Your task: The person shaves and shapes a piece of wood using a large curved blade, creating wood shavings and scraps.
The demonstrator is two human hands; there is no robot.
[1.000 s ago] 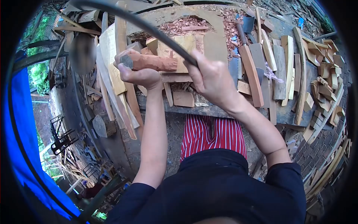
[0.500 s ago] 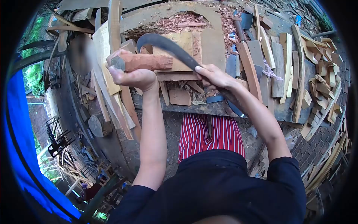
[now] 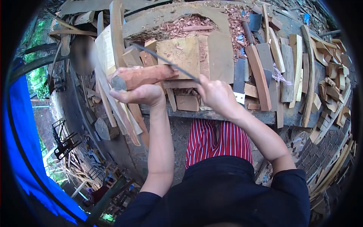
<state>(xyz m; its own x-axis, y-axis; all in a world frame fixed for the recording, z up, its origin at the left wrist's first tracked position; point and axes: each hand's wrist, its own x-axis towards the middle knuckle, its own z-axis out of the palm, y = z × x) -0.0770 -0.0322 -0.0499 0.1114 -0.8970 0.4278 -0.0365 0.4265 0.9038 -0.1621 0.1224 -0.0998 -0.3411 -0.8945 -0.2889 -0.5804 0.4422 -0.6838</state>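
My left hand (image 3: 140,94) is wrapped round a reddish wood piece (image 3: 145,76), its grey-ended side toward the left and its narrower end over the pale wooden block (image 3: 179,56). In my right hand (image 3: 217,94) is a long dark blade (image 3: 166,61), seen nearly edge-on. It slants up and left above the wood piece and the block. Whether the blade touches the wood cannot be made out. The handle is hidden inside my right fist.
Reddish shavings (image 3: 185,25) fill a hollow in the workbench (image 3: 223,49). A saw (image 3: 239,77), a long reddish bar (image 3: 259,77) and several wood strips lie to the right, with a heap of offcuts (image 3: 334,89) beyond. A blue tarp (image 3: 26,151) hangs at the left.
The blade has turned from showing its broad curved side to nearly edge-on, and my right hand has dropped lower. The wood piece's right end has tilted up slightly. The whole view has shifted a little.
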